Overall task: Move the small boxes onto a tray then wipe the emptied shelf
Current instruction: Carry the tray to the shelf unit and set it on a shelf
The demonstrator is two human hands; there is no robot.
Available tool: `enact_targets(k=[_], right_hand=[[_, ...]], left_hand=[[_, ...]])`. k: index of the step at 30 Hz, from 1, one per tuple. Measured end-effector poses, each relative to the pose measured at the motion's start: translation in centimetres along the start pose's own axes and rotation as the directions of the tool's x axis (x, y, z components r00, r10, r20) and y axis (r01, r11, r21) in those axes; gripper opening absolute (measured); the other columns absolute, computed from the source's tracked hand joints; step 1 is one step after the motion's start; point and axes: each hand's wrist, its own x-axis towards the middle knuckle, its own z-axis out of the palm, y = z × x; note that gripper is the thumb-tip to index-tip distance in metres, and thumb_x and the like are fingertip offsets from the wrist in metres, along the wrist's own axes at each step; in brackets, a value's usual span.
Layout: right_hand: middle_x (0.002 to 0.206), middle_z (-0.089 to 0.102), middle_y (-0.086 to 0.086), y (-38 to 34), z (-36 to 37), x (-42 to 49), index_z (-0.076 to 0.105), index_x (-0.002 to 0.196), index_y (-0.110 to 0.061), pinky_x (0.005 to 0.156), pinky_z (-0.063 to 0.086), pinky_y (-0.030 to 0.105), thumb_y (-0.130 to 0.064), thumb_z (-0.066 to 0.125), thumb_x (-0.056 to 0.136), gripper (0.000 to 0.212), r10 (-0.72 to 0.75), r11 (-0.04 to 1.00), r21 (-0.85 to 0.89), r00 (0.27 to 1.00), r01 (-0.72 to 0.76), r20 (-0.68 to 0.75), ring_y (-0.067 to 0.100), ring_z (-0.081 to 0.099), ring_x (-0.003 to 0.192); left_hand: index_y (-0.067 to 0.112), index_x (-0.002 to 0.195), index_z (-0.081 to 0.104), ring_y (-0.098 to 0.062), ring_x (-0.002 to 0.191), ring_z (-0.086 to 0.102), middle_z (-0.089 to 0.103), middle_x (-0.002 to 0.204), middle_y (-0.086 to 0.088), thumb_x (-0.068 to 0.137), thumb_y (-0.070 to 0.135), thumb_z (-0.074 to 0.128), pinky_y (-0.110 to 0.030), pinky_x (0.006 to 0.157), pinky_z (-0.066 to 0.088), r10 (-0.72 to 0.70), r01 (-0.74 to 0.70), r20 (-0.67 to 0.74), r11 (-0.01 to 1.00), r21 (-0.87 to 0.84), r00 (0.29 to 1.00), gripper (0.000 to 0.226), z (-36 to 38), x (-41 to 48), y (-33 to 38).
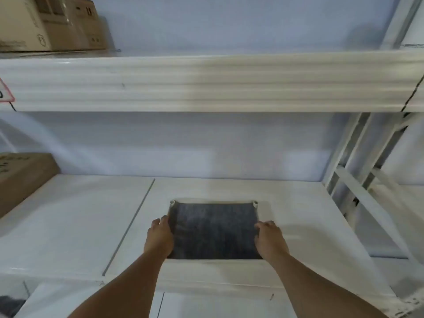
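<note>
A brown cardboard box [21,177] sat at the far left edge of the white shelf [75,223], and another carton [52,24] stood on the upper shelf [206,83] at its left end. Near the shelf's front edge, about midway along, lay a tray [214,230] with a dark mat surface and white rim. The left hand [159,236] was closed on the tray's left edge, fingers curled over the rim. The right hand [269,239] gripped the tray's right edge in the same way. No small boxes showed on the tray. White rack uprights [358,161] rose at the shelf's right end.
</note>
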Motion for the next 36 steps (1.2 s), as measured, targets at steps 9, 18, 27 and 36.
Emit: enact_targets(k=[9,18,27,36], right_hand=[[0.127,0.056,0.018,-0.2,1.1,0.0,0.043,0.135,-0.006,0.085,0.049,0.035,-0.007,0.043,0.093,0.041,0.474,0.831,0.318,0.88,-0.457,0.027,0.035,0.057,0.111],[0.12,0.06,0.019,0.8,-0.4,-2.2,0.058,0.125,-0.004,0.095,0.047,0.045,-0.016,0.042,0.096,0.035,0.729,0.416,0.776,0.684,-0.474,0.026,0.037,0.055,0.107],[0.117,0.062,0.014,2.1,-2.9,-9.6,0.061,0.123,-0.01,0.089,0.044,0.041,-0.022,0.043,0.098,0.033,0.83,0.292,0.917,0.548,-0.271,-0.103,0.031,0.054,0.097],[0.104,0.061,0.014,5.7,-3.7,-20.7,0.06,0.111,-0.006,0.089,0.046,0.043,-0.039,0.046,0.094,0.04,0.974,0.017,0.996,0.225,-0.083,0.002,0.031,0.057,0.098]], left_hand=[[0.002,0.089,0.065,-0.031,0.083,0.061,0.067,0.095,-0.019,0.092,0.01,0.038,-0.041,0.077,0.052,-0.19,0.22,0.12,0.912,-0.346,0.974,0.029,0.4,3.6,-1.6],[0.008,0.071,0.067,-0.032,0.077,0.058,0.065,0.082,-0.02,0.09,0.014,0.044,-0.031,0.066,0.039,0.039,0.172,0.3,0.747,-0.643,0.953,0.03,-0.1,6.1,0.8],[0.009,0.112,0.067,-0.032,0.091,0.061,0.067,0.107,-0.013,0.086,0.022,0.064,-0.037,0.074,0.049,0.245,0.213,0.395,0.541,-0.813,0.885,0.029,1.2,5.6,4.6],[0.01,0.116,0.064,-0.035,0.114,0.054,0.061,0.123,-0.012,0.088,0.026,0.06,-0.048,0.101,0.042,0.488,0.319,0.568,0.502,-0.804,0.663,0.032,4.6,0.1,11.1]])
